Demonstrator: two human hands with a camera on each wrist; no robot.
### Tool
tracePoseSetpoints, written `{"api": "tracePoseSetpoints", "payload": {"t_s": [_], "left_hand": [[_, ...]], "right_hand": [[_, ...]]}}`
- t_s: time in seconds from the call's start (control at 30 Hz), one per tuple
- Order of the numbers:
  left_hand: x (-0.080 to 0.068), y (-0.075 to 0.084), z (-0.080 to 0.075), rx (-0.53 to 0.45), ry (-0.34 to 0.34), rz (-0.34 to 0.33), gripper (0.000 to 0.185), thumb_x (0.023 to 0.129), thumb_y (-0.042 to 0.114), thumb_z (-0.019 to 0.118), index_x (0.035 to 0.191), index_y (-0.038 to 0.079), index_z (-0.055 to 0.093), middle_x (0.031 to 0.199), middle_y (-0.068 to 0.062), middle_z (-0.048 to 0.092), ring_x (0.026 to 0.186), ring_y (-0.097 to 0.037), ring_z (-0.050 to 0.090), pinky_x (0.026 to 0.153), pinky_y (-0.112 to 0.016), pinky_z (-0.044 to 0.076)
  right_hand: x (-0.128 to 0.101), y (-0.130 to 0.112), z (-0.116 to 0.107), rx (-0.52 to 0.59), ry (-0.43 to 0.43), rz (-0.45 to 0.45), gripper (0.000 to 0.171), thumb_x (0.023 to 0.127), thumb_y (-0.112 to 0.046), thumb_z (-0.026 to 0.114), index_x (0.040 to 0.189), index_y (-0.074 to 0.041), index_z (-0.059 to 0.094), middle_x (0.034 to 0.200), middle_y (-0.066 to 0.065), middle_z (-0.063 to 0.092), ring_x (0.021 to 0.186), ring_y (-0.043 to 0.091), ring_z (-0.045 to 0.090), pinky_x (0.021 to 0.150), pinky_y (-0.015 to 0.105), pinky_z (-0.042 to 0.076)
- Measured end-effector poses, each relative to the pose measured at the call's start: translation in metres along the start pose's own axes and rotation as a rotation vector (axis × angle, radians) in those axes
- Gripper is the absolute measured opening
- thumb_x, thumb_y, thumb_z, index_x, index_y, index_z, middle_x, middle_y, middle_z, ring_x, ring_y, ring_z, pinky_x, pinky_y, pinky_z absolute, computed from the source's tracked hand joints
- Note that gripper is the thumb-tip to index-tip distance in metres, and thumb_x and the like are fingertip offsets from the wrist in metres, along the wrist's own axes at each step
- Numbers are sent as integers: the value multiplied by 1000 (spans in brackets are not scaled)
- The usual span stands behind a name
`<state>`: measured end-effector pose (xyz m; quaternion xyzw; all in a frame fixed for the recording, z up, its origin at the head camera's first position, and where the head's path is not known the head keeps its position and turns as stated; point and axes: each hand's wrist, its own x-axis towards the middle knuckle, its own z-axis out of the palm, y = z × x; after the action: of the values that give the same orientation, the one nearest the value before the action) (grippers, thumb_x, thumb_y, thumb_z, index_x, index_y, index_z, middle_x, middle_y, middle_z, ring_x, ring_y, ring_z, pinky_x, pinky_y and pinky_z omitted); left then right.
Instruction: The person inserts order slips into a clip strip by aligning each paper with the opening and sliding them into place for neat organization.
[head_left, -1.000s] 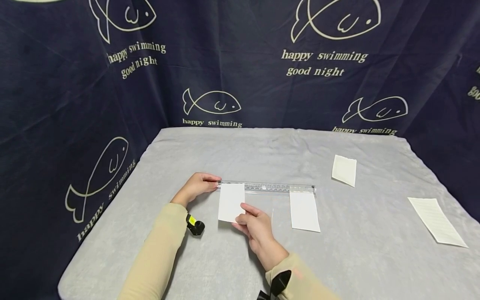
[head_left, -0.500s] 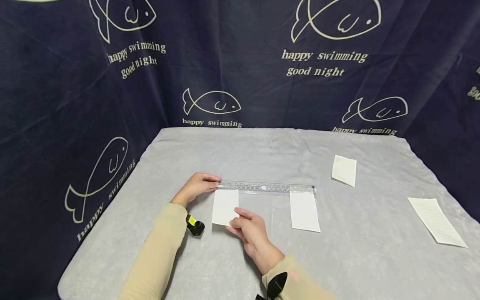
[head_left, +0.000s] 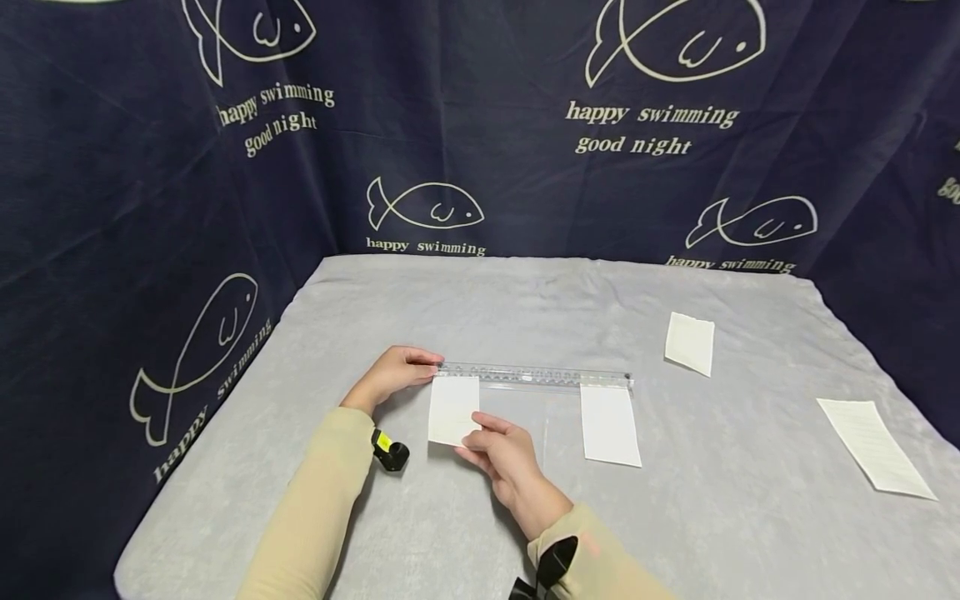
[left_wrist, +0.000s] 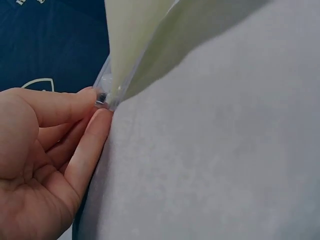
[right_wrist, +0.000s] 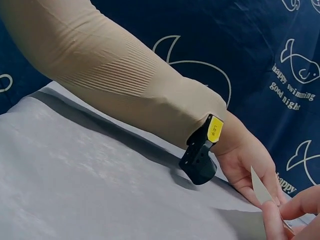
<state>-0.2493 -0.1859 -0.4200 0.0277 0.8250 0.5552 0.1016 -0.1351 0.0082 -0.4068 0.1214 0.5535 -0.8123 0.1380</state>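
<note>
A long clear plastic strip (head_left: 528, 377) lies crosswise on the table in the head view. My left hand (head_left: 392, 371) pinches its left end between thumb and fingers; the left wrist view shows the grip on that clear end (left_wrist: 103, 95) up close. A white paper card (head_left: 453, 408) has its top edge at the strip's left part. With thumb and fingers, my right hand (head_left: 510, 467) pinches the card's lower right corner. Seen from the right wrist, the card (right_wrist: 260, 187) tilts up off the cloth. A second white card (head_left: 610, 423) hangs from the strip's right part.
A small paper piece (head_left: 690, 343) lies at the back right, and a longer paper strip (head_left: 876, 446) with faint lines sits near the right edge. Grey cloth (head_left: 720, 517) covers the table. Dark curtains (head_left: 525, 150) with fish prints stand behind and at the sides.
My right hand has brought the card left and lower, then slightly back up toward the plastic strip. The left hand and the second card look unmoved.
</note>
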Motion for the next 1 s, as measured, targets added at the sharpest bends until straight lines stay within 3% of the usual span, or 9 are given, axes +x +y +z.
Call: {"api": "tracePoseSetpoints", "payload": {"t_s": [0.23,0.5,1.0], "left_hand": [[-2,0,-1,-28,-6,14,28,87,4,64,114,-2,65,111,-14,64,93,-15,60,80,-26,52],[-5,2,0,-62,-14,16,28,87,3,63,114,-4,64,114,-17,61,95,-16,60,81,-27,53],[1,-6,1,-116,-25,31,28,87,-2,62,115,-7,62,116,-20,59,95,-18,61,82,-26,52]], "right_hand": [[4,1,5,2,8,0,50,73,20,51,123,16,47,95,15,55,71,14,61,65,23,56],[6,3,8,-5,31,-13,51,74,20,51,125,15,47,111,22,54,77,16,60,67,25,56],[9,1,2,1,61,-7,51,75,22,51,126,14,47,121,29,48,78,16,60,69,26,56]]}}
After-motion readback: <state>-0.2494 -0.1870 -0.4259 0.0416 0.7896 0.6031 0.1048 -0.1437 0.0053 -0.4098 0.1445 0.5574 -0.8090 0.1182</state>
